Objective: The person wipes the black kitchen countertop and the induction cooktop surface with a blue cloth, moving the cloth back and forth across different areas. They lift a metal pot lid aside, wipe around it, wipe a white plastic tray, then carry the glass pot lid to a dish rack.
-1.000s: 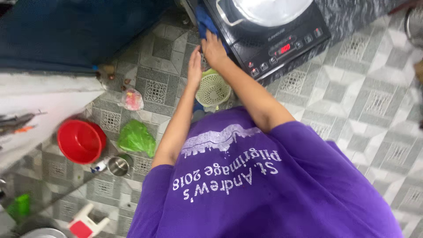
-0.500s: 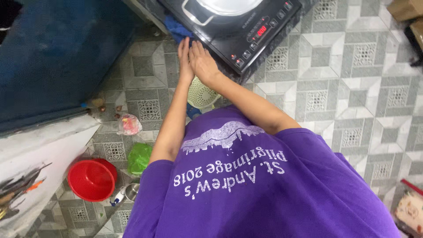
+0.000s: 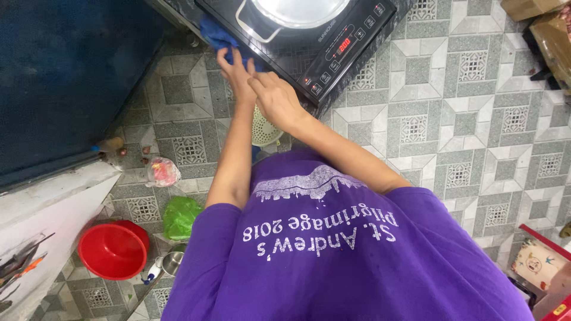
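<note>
Hands meet at the near left corner of the black glass induction cooker, where a crumpled blue cloth lies against its edge. The left hand rests on the cloth with fingers stretched flat and open, pressing rather than gripping. The right hand lies just beside it, touching it, fingers loosely curled on the cooker's corner; whether it pinches any of the cloth cannot be told. On the cooker stands a steel pot with a shiny lid, its side handle pointing toward the cloth, and the red display on the control strip is lit.

This looks like wiping along the cooker's edge with the cloth. Judging by the lit display and the pot so near, the next stroke calls for keeping fingers off the pot's handle and the touch controls while sliding the cloth along the rim.

Below the arms sits a pale green plastic basket on the patterned tile floor. Farther left lie a green plastic bag, a red plastic basin and a small steel cup.
</note>
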